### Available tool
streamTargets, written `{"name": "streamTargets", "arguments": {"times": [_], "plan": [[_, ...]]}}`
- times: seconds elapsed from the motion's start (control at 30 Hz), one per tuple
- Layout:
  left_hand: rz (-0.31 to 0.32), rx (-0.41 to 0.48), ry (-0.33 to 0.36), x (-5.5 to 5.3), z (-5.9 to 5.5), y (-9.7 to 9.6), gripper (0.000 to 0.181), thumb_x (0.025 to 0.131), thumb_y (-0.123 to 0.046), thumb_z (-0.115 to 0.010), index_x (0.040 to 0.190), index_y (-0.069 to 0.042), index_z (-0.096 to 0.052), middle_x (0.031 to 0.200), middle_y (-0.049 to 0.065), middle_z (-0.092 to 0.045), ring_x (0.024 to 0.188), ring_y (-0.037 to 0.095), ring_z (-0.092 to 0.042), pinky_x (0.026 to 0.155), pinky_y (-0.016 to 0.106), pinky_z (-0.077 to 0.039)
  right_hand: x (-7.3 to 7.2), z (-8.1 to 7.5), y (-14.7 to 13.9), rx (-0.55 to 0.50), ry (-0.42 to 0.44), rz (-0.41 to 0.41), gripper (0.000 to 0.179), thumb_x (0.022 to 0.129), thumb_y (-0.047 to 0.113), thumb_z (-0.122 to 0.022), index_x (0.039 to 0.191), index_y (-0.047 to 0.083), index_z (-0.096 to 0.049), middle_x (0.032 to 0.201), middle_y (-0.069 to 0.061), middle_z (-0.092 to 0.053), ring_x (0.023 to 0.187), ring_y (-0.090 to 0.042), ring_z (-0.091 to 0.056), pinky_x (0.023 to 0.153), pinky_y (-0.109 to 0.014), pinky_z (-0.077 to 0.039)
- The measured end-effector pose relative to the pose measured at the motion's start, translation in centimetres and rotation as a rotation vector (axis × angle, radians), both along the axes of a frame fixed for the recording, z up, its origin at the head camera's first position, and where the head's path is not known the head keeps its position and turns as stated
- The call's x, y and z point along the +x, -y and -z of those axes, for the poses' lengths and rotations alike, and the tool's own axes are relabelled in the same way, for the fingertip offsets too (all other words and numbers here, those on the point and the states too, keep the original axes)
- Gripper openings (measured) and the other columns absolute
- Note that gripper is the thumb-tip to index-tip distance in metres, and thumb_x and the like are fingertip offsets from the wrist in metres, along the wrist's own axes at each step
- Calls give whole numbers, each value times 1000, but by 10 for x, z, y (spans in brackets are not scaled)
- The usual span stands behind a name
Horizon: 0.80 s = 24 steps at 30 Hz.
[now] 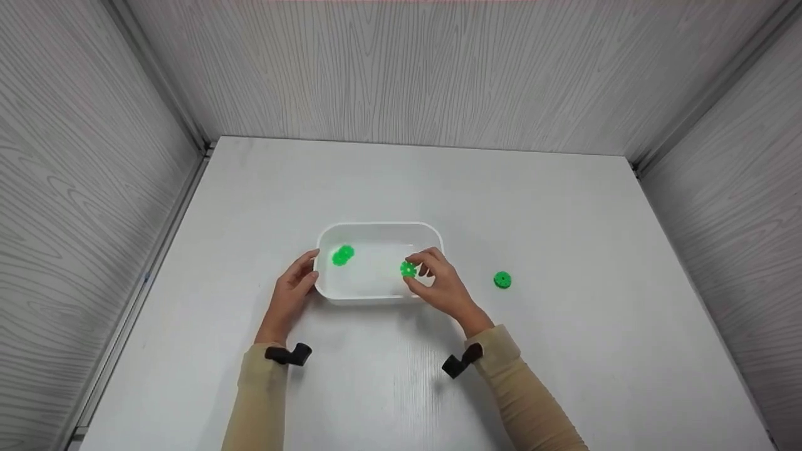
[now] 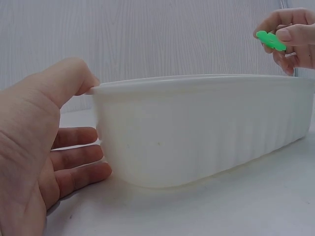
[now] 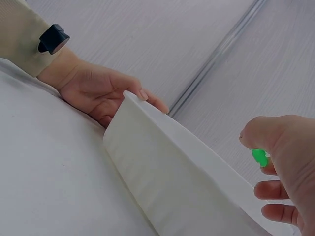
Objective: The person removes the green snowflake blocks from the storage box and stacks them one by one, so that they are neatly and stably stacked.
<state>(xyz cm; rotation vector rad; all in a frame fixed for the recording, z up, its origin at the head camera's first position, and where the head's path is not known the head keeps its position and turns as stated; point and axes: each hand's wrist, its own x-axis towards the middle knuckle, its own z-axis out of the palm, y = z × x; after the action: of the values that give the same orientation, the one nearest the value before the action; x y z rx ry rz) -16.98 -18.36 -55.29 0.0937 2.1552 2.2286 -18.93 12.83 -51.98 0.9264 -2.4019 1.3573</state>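
The right hand (image 1: 446,287) pinches a green notched disc (image 1: 407,272) above the white tub (image 1: 373,270); the left hand (image 1: 291,296), fingers relaxed, touches the tub's end. Too light a pinch could drop the disc.

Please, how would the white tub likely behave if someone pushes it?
The white tub would probably slide rather than tip, since it is low and broad. It is likely light and fairly stiff: its walls look thin yet hold their shape.

Head view looks down from above — 2 low, close wrist views both face the tub (image 2: 197,130).
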Motion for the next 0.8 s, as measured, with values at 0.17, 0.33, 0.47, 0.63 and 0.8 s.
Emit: {"name": "streamTargets", "arguments": {"times": [0.17, 0.33, 0.47, 0.63, 0.8], "plan": [[-7, -17, 5, 2, -2, -1, 44, 95, -13, -53, 138, -11, -45, 131, 22, -47, 115, 37, -48, 83, 28, -47, 5, 5, -8, -49, -21, 42, 28, 84, 12, -69, 110, 5, -61, 99, -4, -54, 77, -22, -53, 67, -31, -46], [1, -1, 12, 1, -2, -3, 43, 96, -13, -52, 138, -11, -44, 132, 21, -47, 116, 37, -48, 84, 30, -47, 14, 9, -17, -107, -66, 73, 31, 79, 0, -71, 109, 2, -62, 99, -10, -54, 74, -26, -53, 65, -37, -47], [-11, -24, 9, 1, 0, -3, 44, 96, -13, -51, 139, -12, -44, 133, 20, -47, 116, 36, -48, 84, 28, -47, 24, -6, -22, -135, -112, 97, 33, 75, -10, -70, 107, -5, -61, 96, -20, -55, 72, -32, -53, 64, -42, -47], [-33, -48, 16, -4, 14, 0, 43, 96, -14, -51, 138, -18, -46, 133, 16, -48, 115, 31, -49, 83, 28, -46, 35, -28, -31, -136, -106, 156, 31, 75, -12, -68, 104, -10, -60, 95, -24, -54, 73, -34, -52, 67, -41, -47], [-48, -81, 1, -8, 24, 0, 41, 96, -22, -52, 136, -26, -48, 131, 11, -51, 113, 26, -51, 84, 27, -46, 37, -30, -49, -165, -116, 204, 30, 75, -13, -67, 104, -11, -59, 96, -23, -53, 73, -35, -52, 67, -42, -46]]}}
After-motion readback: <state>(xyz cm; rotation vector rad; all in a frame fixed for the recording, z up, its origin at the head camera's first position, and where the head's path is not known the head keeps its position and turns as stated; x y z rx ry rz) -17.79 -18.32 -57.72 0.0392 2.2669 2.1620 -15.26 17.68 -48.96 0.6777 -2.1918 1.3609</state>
